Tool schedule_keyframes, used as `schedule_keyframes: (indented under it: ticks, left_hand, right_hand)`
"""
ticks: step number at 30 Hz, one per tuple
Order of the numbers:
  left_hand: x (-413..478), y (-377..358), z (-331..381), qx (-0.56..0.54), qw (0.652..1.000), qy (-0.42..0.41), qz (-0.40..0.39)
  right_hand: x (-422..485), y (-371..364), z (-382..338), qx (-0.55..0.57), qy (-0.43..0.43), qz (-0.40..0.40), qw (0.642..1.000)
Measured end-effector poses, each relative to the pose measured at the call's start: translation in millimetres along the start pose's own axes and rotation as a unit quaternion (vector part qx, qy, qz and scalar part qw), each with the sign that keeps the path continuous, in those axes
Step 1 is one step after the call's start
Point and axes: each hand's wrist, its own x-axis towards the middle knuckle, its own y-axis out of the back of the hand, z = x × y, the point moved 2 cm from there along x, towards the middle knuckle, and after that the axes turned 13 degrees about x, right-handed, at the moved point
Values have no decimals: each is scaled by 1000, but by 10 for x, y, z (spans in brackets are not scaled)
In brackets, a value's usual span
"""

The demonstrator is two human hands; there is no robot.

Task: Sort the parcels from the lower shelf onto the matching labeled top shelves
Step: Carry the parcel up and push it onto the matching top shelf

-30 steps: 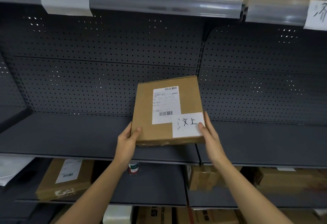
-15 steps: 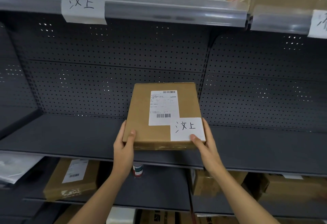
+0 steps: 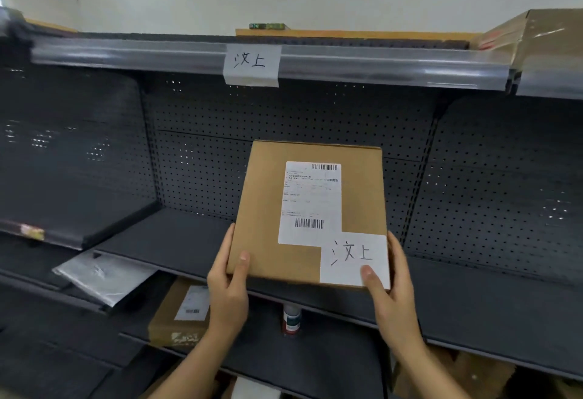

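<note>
A flat brown cardboard parcel point(image 3: 265, 225) is held up in front of the dark pegboard shelving, tilted towards me. It carries a white shipping label and a handwritten white tag point(image 3: 353, 256) at its lower right corner. My left hand point(image 3: 228, 291) grips its lower left edge and my right hand point(image 3: 391, 291) grips its lower right edge, thumb on the tag. Above, the top shelf's rail point(image 3: 126, 56) bears a paper label point(image 3: 251, 64) with the same handwritten characters as the tag. A flat brown parcel point(image 3: 347, 34) lies on that top shelf.
A taped cardboard box point(image 3: 549, 42) sits on the top shelf at the right. On the lower shelves lie a brown parcel point(image 3: 176, 316), a grey plastic mailer point(image 3: 101, 275), a small bottle point(image 3: 291, 320) and more boxes point(image 3: 467, 373).
The parcel has risen with both hands on it. My view has tilted upward and to the left, so the labelled top shelf now sits near the middle and its upper surface shows.
</note>
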Motion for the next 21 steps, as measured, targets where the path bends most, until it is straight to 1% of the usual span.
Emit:
schedule_keyframes:
  ticks: [7,11,17,21]
  left_hand:
    - [-16,510,222,32,996,-39,76]
    - [-30,759,415,25,991,-62,113]
    - [208,891,829,10,985,-122,122]
    - [502,892,1121,21,980,-156,123]
  right_hand:
    - [-22,-412,-216,29,35,-52,998]
    - [-41,-612,-395,44,71,-63,994]
    - [124,-832,-837,60,126,-60,988]
    - [369,-923,-1197,73,154,-57,984]
